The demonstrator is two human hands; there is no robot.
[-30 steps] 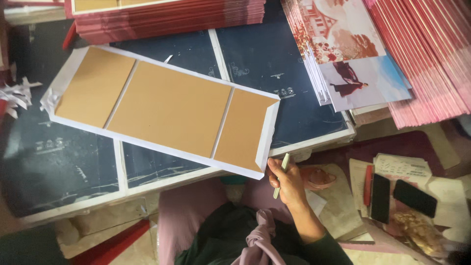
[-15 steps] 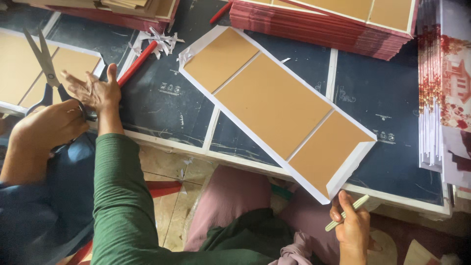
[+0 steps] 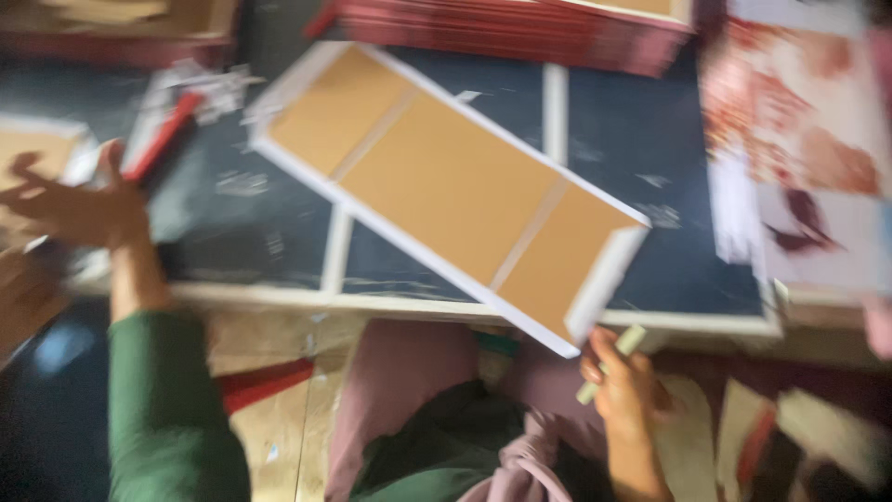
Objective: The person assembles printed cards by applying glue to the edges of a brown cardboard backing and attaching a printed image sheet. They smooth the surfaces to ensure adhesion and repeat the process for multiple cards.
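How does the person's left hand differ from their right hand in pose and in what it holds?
1. The left hand is spread open with nothing visibly in its grasp; the right hand is closed around a pale flat stick.
2. The left hand reaches out over the dark table; the right hand sits below the table's edge, by the corner of the brown board cover.
Both are bare.

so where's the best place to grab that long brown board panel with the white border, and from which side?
Probably the near short end of the board panel: it overhangs the table edge beside the right hand, so fingers could pinch it from below. The rest seems to lie flat.
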